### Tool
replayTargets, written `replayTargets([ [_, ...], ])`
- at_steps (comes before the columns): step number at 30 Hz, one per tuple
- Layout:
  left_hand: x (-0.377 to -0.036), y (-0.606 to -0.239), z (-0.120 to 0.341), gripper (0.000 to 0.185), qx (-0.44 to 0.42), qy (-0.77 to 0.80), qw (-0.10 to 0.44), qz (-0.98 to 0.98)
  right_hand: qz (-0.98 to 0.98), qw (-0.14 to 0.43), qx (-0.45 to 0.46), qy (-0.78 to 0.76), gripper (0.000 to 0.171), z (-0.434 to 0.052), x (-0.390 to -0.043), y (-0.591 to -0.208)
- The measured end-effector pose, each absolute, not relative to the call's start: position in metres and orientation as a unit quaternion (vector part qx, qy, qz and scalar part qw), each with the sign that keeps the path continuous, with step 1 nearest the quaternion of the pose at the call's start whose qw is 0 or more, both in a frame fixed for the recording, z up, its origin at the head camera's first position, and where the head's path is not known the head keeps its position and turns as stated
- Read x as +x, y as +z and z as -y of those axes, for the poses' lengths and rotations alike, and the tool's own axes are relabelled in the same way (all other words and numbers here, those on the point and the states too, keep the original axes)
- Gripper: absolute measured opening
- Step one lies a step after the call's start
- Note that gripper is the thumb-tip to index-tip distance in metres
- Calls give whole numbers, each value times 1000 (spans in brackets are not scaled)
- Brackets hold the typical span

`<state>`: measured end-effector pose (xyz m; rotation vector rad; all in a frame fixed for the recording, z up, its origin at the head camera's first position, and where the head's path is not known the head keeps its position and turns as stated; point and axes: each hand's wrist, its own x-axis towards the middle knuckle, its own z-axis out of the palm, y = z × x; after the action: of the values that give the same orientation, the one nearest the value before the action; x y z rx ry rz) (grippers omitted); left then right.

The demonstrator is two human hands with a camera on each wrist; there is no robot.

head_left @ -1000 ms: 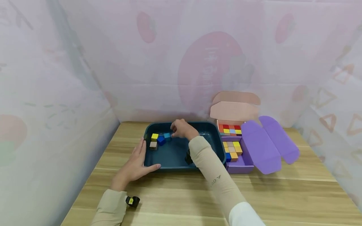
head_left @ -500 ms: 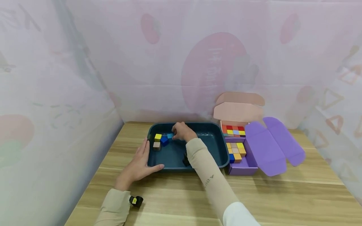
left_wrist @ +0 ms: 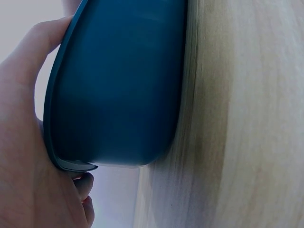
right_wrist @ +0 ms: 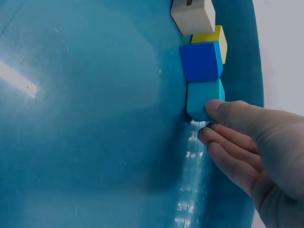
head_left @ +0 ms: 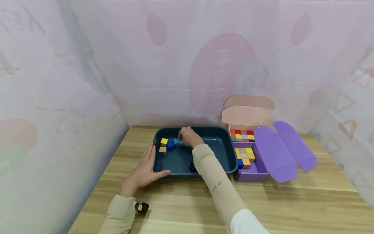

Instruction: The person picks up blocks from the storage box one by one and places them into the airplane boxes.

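Note:
My right hand [head_left: 190,137] reaches into the dark teal tray [head_left: 179,162] and pinches a light blue cube [right_wrist: 200,97]. In the right wrist view the thumb lies on the cube's face, with the other fingers curled beside it; the index finger is mostly hidden. Right against that cube sits a dark blue cube [right_wrist: 199,61], followed by a yellow cube [head_left: 164,142] and a beige cube [head_left: 162,150]. My left hand [head_left: 143,170] rests along the tray's left side, fingers extended, thumb spread over the near rim.
Right of the tray stands an open purple box [head_left: 252,176] partly filled with yellow, orange, beige and blue cubes. Behind it is an open pink box [head_left: 246,114] packed with coloured cubes. Everything stands on a wooden table [head_left: 187,198] backed by a printed cloth [head_left: 175,65].
My right hand has moved slightly left and closed on the light blue cube, which it stood just beside a second ago. The left hand keeps its place; the head view has shifted a little.

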<state>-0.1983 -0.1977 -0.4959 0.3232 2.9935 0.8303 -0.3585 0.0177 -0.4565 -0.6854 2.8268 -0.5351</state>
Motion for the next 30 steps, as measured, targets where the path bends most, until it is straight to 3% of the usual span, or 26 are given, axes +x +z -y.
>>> replayTargets([
  [30,-202,-495,201,133,99,259,11,-961,-924,63,-314,-210,24,-96,-346,-390],
])
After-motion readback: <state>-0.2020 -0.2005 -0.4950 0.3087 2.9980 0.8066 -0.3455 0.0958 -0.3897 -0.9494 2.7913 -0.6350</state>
